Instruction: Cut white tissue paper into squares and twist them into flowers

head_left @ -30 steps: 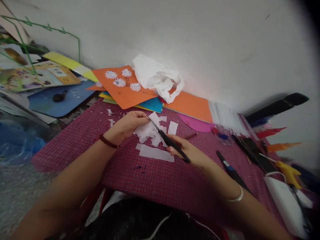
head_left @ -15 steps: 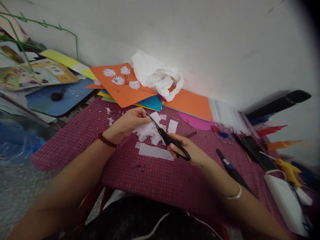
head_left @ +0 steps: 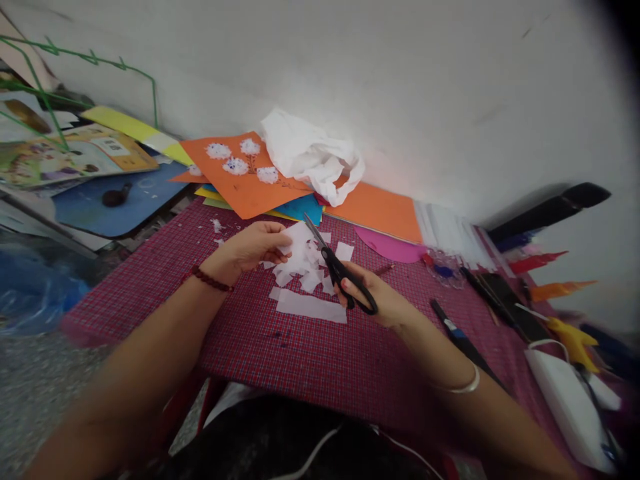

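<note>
My left hand (head_left: 255, 245) pinches a piece of white paper (head_left: 296, 235) just above the red checked cloth (head_left: 280, 347). My right hand (head_left: 379, 301) grips black-handled scissors (head_left: 340, 272), their blades pointing up and left toward that paper. Several cut white scraps (head_left: 305, 270) lie under and between the hands, and a longer white strip (head_left: 310, 307) lies in front of them. A dark bead bracelet is on my left wrist, a silver bangle on my right.
Orange sheets (head_left: 250, 180), one with white paper flowers, and other coloured paper lean at the wall under a crumpled white bag (head_left: 313, 157). A pink paper shape (head_left: 390, 245), pens (head_left: 457, 333), a yellow glue gun (head_left: 573, 337) and a white box (head_left: 567, 407) lie right. Books (head_left: 75, 153) are stacked left.
The scissors have swung from lying across the paper to a steeper angle, blades now right of the piece. My left hand has drawn the paper slightly right and down.
</note>
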Demonstrator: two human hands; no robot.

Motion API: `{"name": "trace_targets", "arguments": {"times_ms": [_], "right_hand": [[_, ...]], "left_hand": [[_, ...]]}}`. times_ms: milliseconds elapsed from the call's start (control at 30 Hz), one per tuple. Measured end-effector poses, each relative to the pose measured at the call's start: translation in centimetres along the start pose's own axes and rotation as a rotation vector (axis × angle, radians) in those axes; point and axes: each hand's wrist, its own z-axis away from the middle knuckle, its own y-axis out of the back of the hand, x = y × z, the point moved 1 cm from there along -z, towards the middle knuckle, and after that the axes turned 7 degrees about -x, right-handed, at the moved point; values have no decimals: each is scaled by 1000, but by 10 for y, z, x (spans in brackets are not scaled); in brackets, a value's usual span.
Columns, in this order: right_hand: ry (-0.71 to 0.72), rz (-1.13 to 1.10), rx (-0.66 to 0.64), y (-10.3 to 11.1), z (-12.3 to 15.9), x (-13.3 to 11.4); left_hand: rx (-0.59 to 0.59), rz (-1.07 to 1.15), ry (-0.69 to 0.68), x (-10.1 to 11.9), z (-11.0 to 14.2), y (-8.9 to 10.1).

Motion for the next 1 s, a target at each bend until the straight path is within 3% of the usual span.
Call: {"name": "trace_targets", "arguments": {"times_ms": [133, 400, 600, 667, 833, 1000], "right_hand": [[-3, 72, -70, -2, 7, -11], [-51, 95, -118, -9, 3, -18], [13, 40, -99, -1, 6, -6], [-4, 60, -117, -2, 7, -7], [-49, 123, -120, -9, 3, -17], [-57, 108, -119, -11, -1, -17]], "left_hand": [[152, 145, -173, 3, 0, 3], [22, 179, -133, 2, 0, -6], [178, 432, -366, 10, 3, -1], [191, 419, -337, 10, 3, 0], [107, 235, -109, 4, -1, -5], [40, 95, -62, 3, -1, -9]]}}
